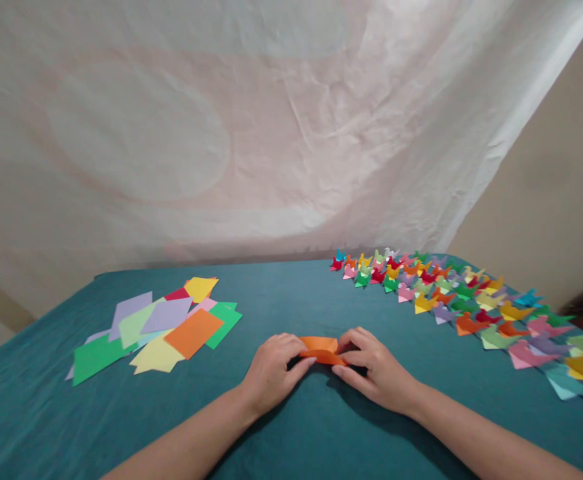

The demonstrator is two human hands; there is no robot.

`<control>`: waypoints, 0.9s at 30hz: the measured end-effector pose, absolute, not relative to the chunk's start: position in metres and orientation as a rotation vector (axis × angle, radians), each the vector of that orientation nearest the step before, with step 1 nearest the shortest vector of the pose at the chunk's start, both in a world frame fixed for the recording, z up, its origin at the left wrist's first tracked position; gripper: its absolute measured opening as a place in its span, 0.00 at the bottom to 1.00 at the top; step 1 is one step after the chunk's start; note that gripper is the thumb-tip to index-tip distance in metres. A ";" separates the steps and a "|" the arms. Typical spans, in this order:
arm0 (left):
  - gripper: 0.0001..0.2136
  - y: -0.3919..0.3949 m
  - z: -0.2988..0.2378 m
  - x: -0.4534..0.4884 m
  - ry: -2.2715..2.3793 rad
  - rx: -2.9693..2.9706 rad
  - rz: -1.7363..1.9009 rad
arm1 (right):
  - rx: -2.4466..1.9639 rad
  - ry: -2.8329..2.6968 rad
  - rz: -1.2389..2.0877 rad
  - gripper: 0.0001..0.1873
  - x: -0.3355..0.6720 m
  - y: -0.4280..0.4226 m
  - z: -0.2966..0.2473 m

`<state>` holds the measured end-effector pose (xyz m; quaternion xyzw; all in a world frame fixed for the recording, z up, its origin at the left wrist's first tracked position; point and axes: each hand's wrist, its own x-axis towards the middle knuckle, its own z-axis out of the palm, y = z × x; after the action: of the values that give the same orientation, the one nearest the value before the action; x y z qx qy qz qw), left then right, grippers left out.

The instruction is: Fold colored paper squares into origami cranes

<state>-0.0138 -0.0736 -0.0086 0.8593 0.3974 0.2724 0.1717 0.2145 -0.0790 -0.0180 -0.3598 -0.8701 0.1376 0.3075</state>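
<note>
Two ends of a small folded strip of orange paper (320, 343) are pinched between thumb and fingers: the left end by the bare left hand (277, 365), the right end by the bare right hand (378, 367). The strip is thus held directly between both grips, its long axis set from left to right, its layers parted at the middle; neither hand is nearer. Whether the worktop (291, 293), covered in teal cloth, is touched by the strip cannot be told. Beyond the left hand, a loose pile of flat coloured paper sheets (166, 315) is spread. To the right, many small folded paper birds (424, 303) in mixed colours are ranged in rows. Behind, a pale, creased fabric sheet (271, 133) is hung.
</note>
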 end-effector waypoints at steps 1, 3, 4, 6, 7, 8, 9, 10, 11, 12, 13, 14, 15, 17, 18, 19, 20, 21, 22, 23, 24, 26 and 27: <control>0.08 -0.074 -0.008 -0.014 1.137 2.429 0.766 | -0.949 -2.293 0.396 0.11 0.215 -0.079 -0.017; 0.09 -0.074 -0.007 -0.013 1.159 2.394 0.769 | -0.973 -2.247 0.477 0.14 0.215 -0.077 -0.018; 0.10 -0.074 -0.007 -0.013 1.169 2.375 0.776 | -0.992 -2.214 0.519 0.14 0.215 -0.076 -0.020; 0.10 -0.074 -0.007 -0.012 1.192 2.341 0.785 | -1.025 -2.159 0.596 0.15 0.215 -0.073 -0.023; 0.11 -0.073 -0.007 -0.012 1.211 2.328 0.787 | -1.037 -2.143 0.625 0.15 0.214 -0.071 -0.024; 0.11 -0.073 -0.008 -0.012 1.236 2.317 0.791 | -1.050 -2.129 0.647 0.14 0.214 -0.069 -0.025; 0.11 -0.072 -0.008 -0.012 1.266 2.307 0.795 | -1.067 -2.114 0.660 0.13 0.213 -0.068 -0.026; 0.11 -0.071 -0.009 -0.012 1.296 2.297 0.801 | -1.086 -2.096 0.664 0.13 0.212 -0.066 -0.026; 0.09 -0.069 -0.010 -0.012 1.319 2.284 0.812 | -1.106 -2.078 0.661 0.12 0.211 -0.064 -0.026; 0.07 -0.068 -0.010 -0.012 1.333 2.269 0.831 | -1.124 -2.064 0.652 0.11 0.211 -0.062 -0.026; 0.05 -0.067 -0.010 -0.013 1.334 2.260 0.858 | -1.140 -2.057 0.644 0.11 0.210 -0.060 -0.025; 0.07 -0.067 -0.010 -0.013 1.325 2.266 0.893 | -1.151 -2.061 0.637 0.10 0.209 -0.058 -0.024; 0.10 -0.067 -0.009 -0.013 1.310 2.295 0.927 | -1.161 -2.072 0.630 0.10 0.208 -0.056 -0.024; 0.14 -0.071 -0.004 -0.012 1.258 2.433 0.961 | -1.181 -2.101 0.625 0.09 0.207 -0.051 -0.023; 0.14 -0.075 -0.002 -0.011 1.223 2.535 0.918 | -1.187 -2.112 0.628 0.09 0.207 -0.049 -0.022; 0.14 -0.079 0.001 -0.009 1.161 2.633 0.826 | -1.188 -2.120 0.633 0.08 0.206 -0.047 -0.023; 0.15 -0.084 0.004 -0.007 1.097 2.710 0.716 | -1.185 -2.123 0.640 0.08 0.206 -0.046 -0.023; 0.17 -0.089 0.007 -0.005 1.054 2.747 0.594 | -1.179 -2.122 0.648 0.08 0.206 -0.045 -0.024; 0.21 -0.093 0.009 -0.003 1.036 2.751 0.505 | -1.171 -2.119 0.658 0.08 0.206 -0.045 -0.024; 0.25 -0.097 0.010 -0.002 1.046 2.730 0.445 | -1.165 -2.115 0.667 0.08 0.206 -0.045 -0.025; 0.28 -0.100 0.011 0.000 1.019 2.721 0.372 | -1.161 -2.113 0.674 0.08 0.206 -0.046 -0.026; 0.31 -0.102 0.011 0.001 1.013 2.678 0.271 | -1.158 -2.106 0.683 0.08 0.206 -0.047 -0.026; 0.31 -0.102 0.010 0.001 1.013 2.659 0.244 | -1.158 -2.103 0.685 0.08 0.207 -0.047 -0.026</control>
<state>0.0007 -0.1023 0.0103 0.9216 0.3511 0.0846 0.1423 0.2065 -0.0471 -0.0263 -0.4399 -0.7989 0.2604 0.3170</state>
